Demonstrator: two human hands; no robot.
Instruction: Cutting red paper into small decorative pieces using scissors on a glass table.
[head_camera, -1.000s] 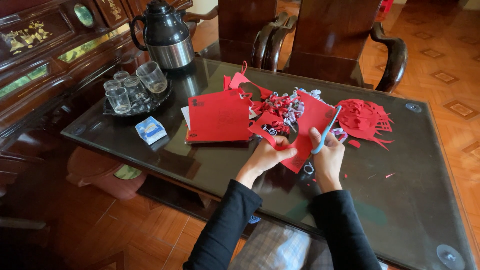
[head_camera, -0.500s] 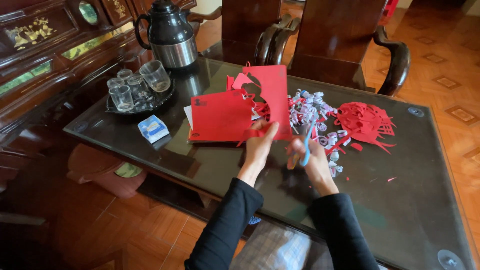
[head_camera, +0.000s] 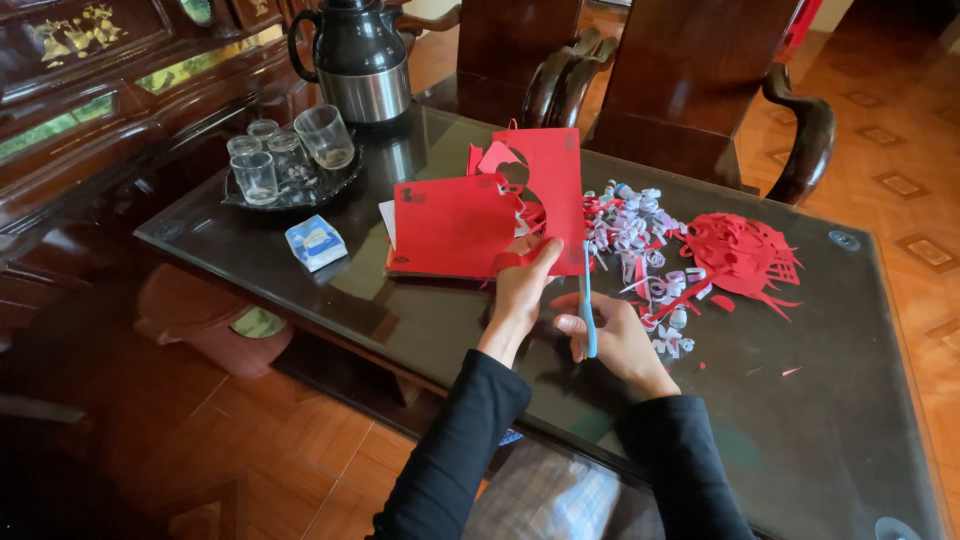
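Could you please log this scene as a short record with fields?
left hand: holds red paper upright by its lower edge
right hand: holds blue scissors, blades up at the paper's lower edge
table: dark glass top
beside paper: red sheets, flat
right of paper: curled scraps, red cutout
far left: glasses on tray, kettle, small blue packet
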